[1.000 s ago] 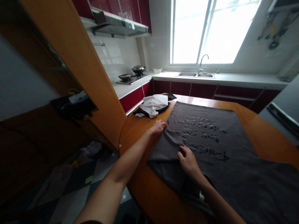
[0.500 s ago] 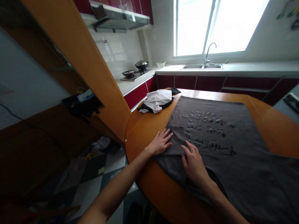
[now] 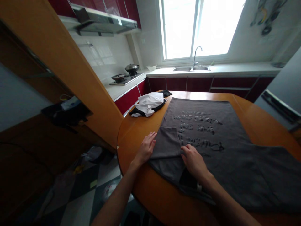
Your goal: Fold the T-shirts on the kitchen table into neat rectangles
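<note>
A dark grey shirt (image 3: 235, 163) with raised lettering lies spread on the wooden table (image 3: 131, 135). Its left sleeve (image 3: 166, 141) is folded inward over the body. My left hand (image 3: 147, 147) rests at the outer edge of that folded sleeve, fingers extended. At the sleeve's inner corner, beside the lettering, my right hand (image 3: 192, 158) has its fingers bent together on the cloth, pinching it. The neck opening is partly hidden under my right forearm.
White and black clothes (image 3: 150, 102) lie in a pile at the table's back left. Behind the table are a counter (image 3: 160, 71) with a sink (image 3: 183, 69) and a stove (image 3: 127, 79) with two pans. An orange wooden post (image 3: 94, 94) stands at the left.
The view has turned to the right. My left hand has slid outward from on top of the folded sleeve to its edge. My right hand's fingers have drawn together at the sleeve's corner.
</note>
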Demonstrator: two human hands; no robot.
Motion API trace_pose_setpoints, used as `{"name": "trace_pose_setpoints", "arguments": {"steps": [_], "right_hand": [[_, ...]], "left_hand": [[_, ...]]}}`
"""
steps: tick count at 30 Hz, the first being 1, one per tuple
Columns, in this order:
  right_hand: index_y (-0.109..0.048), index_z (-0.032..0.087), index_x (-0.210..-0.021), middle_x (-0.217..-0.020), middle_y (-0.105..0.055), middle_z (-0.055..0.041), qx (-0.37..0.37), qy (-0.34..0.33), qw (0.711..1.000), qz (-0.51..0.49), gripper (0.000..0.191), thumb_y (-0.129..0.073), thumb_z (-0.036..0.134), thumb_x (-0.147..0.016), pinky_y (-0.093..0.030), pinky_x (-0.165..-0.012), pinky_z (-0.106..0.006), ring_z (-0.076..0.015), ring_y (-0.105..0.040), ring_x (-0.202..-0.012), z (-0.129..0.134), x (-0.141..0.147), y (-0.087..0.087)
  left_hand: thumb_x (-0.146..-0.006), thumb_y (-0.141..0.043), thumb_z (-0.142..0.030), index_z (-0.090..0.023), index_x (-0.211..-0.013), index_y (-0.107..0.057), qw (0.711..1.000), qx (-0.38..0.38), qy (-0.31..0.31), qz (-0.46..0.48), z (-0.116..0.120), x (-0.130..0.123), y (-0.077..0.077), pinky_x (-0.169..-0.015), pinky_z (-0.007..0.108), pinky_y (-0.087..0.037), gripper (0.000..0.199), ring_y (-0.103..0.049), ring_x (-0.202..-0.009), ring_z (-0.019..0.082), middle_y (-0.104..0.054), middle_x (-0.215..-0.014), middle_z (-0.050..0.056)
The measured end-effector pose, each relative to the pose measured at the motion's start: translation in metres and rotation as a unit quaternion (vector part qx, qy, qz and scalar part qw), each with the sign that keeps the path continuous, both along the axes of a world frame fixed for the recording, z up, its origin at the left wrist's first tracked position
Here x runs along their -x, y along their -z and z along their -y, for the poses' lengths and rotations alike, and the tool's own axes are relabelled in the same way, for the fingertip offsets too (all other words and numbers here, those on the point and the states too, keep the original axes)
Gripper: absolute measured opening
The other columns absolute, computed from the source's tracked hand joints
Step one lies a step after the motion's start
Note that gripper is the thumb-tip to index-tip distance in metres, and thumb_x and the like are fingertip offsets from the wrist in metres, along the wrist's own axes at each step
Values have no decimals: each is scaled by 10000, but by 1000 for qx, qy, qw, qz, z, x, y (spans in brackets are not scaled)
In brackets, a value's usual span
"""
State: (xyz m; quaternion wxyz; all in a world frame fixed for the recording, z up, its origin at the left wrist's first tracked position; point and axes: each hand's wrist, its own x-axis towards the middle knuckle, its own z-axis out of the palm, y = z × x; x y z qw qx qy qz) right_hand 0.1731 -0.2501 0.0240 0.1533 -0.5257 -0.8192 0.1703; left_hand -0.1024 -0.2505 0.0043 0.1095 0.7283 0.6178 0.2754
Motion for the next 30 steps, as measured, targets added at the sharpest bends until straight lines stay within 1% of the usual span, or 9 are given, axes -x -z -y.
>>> {"name": "trace_pose_setpoints", "arguments": {"steps": [3,6,10,14,18,22,24,26,30], "right_hand": [[-649,191,-1108,-1127,-642,-106,9,-18,999,46,260,-550,130,-875,-442,-860,-291,-242,-597,-1057,-7,3,-2],[-626,189,-1098,-1088,-650,-92,34,-9,999,37,235,-586,158,-868,-431,-818,-285,-231,-621,-1005,-12,5,1],[-609,198,-1072,-1017,-675,-73,83,37,996,-15,185,-607,248,-894,-416,-771,-278,-214,-646,-945,-15,9,9],[-603,195,-1043,-970,-670,-69,71,79,993,-48,174,-597,187,-870,-409,-738,-282,-214,-645,-891,-15,19,15],[-615,174,-1065,-955,-639,-62,46,74,985,-146,292,-559,60,-802,-435,-773,-260,-182,-627,-851,-16,28,14],[-632,170,-1083,-982,-605,-62,2,78,975,-206,346,-529,40,-780,-456,-801,-260,-173,-621,-843,-22,29,8],[-634,170,-1087,-1009,-602,-67,-4,81,975,-205,343,-525,46,-786,-461,-817,-265,-179,-628,-872,-23,27,9],[-636,166,-1086,-1045,-602,-79,11,82,980,-183,333,-524,48,-795,-461,-831,-265,-184,-636,-903,-22,25,13],[-628,177,-1148,-1142,-601,-100,46,88,991,-86,344,-513,71,-841,-452,-806,-272,-201,-656,-922,-12,21,15]], "left_hand": [[-1036,-390,-368,-230,-1490,-443,998,39,-6,-41,18,5,7,-1228,496,-215,477,-281,-1494,224,-414,-1567,70],[-1026,-419,-365,-242,-1499,-428,996,54,-17,-70,30,5,17,-1230,496,-212,488,-265,-1500,225,-390,-1582,59],[-1015,-446,-349,-246,-1498,-431,996,38,-29,-81,33,1,20,-1238,468,-205,494,-287,-1491,211,-401,-1577,45],[-1008,-457,-354,-247,-1500,-428,997,35,-26,-71,31,2,20,-1234,478,-218,504,-295,-1488,217,-409,-1572,47],[-1011,-444,-375,-236,-1472,-466,999,19,-27,-8,29,6,22,-1230,489,-230,482,-333,-1472,221,-447,-1547,60],[-1027,-366,-340,-213,-1399,-545,992,-29,-55,109,27,11,25,-1201,438,-328,432,-441,-1406,199,-537,-1470,70],[-1009,-392,-310,-212,-1374,-565,988,-41,-66,133,28,12,26,-1190,437,-350,415,-479,-1373,206,-567,-1435,72],[-987,-418,-277,-211,-1346,-581,987,-46,-70,140,28,11,25,-1178,438,-368,399,-507,-1344,214,-587,-1407,73],[-968,-403,-233,-185,-1245,-624,975,-64,-116,178,29,12,23,-1112,419,-442,357,-587,-1245,219,-652,-1296,88]]}}
